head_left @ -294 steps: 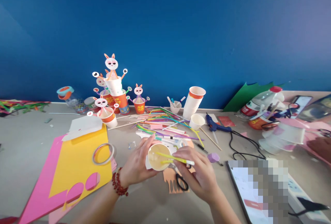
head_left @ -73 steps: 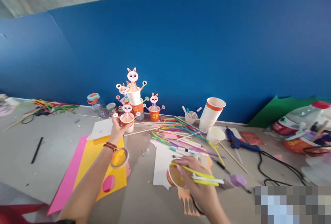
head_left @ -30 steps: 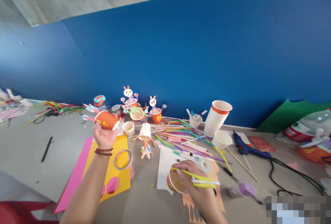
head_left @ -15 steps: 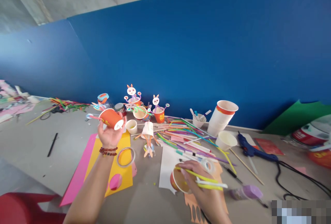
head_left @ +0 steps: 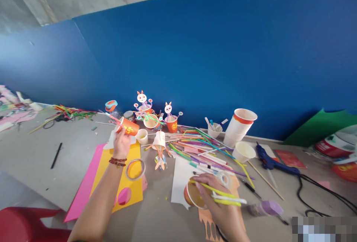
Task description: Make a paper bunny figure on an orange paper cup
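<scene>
Left hand point(head_left: 122, 147): fingers curled round an orange printed cup point(head_left: 130, 127), paper, tapered, tipped sideways above the tabletop point(head_left: 154, 214). Right hand point(head_left: 214, 195): fingers pinched on slender yellow strips point(head_left: 232, 202) and a white stick point(head_left: 242, 200), over the round mouth of a cream-lined cup point(head_left: 196, 196); grip on its rim cannot be told. Yellow card point(head_left: 122, 180): flat, smooth.

An orange paper cup point(head_left: 129, 127) is held tilted in the left hand point(head_left: 122, 144); below that grip, a yellow sheet point(head_left: 135, 190) is seen. Yellow sticks point(head_left: 219, 191) are held in the right hand point(head_left: 219, 205), a second cup point(head_left: 196, 197) partly covered beneath.
</scene>
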`<state>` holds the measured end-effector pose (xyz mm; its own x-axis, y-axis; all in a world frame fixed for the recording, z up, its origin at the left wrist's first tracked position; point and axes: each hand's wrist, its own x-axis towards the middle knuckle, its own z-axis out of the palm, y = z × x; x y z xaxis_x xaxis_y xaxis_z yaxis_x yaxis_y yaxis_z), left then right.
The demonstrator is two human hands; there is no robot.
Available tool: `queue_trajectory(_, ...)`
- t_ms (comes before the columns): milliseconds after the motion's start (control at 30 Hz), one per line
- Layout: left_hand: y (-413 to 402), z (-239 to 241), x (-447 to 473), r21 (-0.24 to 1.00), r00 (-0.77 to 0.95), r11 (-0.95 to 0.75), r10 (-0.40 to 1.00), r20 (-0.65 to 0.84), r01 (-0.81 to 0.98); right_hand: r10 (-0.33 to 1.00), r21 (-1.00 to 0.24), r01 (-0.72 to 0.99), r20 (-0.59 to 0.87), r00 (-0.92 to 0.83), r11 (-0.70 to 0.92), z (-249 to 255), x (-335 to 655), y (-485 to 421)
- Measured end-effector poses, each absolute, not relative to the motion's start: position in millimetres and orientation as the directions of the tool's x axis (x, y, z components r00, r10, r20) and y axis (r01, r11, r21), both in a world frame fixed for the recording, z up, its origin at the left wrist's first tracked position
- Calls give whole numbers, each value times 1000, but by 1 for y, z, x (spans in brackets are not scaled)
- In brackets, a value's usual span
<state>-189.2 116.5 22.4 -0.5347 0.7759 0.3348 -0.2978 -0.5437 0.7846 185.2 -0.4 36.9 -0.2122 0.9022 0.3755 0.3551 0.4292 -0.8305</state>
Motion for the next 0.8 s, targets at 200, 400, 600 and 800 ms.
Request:
queue_trajectory(200, 131, -1, -192, 831, -557, -535, 742, 374, -154, 905, -833, 356, 370, -211, 423, 37, 185, 0)
queue_trajectory(400, 133, -11, -187, 880, -475, -473, 785, 398, -44, 904, -823, 376, 371, -213, 426, 38, 186, -1)
queue_trajectory(600, 138, -23, -187, 899, -440, -437, 803, 402, 24, 901, -816, 384, 374, -221, 432, 40, 185, -1)
queue_trajectory(800, 145, -36, -192, 908, -464, -414, 792, 397, 69, 895, -808, 386, 385, -224, 444, 40, 184, 0)
